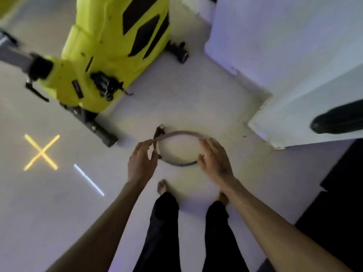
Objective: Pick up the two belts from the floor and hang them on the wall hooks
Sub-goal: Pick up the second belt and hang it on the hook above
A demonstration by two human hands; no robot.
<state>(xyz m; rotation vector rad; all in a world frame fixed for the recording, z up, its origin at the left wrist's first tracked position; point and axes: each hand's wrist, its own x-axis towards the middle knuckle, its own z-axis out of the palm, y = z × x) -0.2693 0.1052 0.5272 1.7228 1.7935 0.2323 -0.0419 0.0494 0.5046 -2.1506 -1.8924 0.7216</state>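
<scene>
Pale floor (186,107) beneath a yellow machine (110,46); above it your 2 hands hold 1 looped belt (180,133) — left hand (142,160) pinching the strap near the buckle (160,130), right hand (215,157) curled around the opposite side.

Single head-worn view, steeply downward (wide-angle), close above hands, legs and floor (59,193).

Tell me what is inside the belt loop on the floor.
Inside the belt loop only bare pale floor shows. The left hand and right hand cover its two sides, so whatever lies beneath them, including any second belt, cannot be seen.
</scene>
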